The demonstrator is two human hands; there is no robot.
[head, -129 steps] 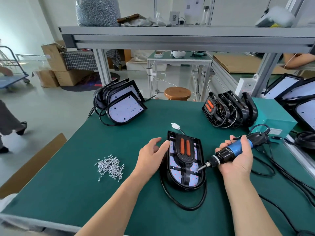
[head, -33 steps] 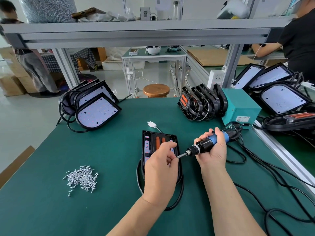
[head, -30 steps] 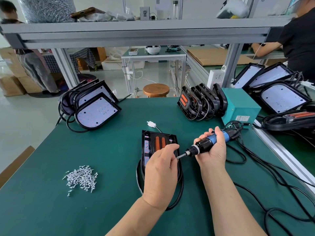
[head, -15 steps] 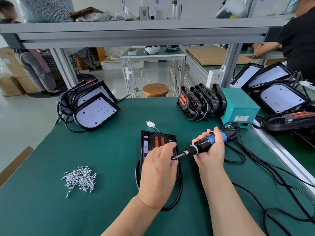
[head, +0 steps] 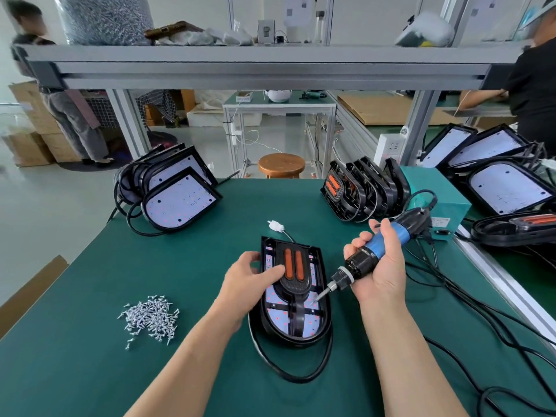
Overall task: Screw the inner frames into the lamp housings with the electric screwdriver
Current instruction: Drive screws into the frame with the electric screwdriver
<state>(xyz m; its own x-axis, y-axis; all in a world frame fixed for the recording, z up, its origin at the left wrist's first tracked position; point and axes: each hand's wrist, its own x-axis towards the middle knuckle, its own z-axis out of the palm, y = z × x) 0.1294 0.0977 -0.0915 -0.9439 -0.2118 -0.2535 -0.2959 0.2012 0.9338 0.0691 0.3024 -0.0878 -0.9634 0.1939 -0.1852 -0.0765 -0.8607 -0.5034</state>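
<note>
The lamp housing is laid flat on the green table, near the middle, its long axis running near to far, rounded end nearest. The inner frame is seated inside it. The bit of the electric screwdriver is set against the frame's right side, in the near half; the tool slants up and away to the far right. Its barrel is wrapped by the right hand, which is the nearer hand to that screw point. The housing's left edge is steadied by the left hand, fingers laid fairly straight across the frame. A straighter, more upright bit is judged to be needed for driving. A pile of screws is left well apart on the left.
</note>
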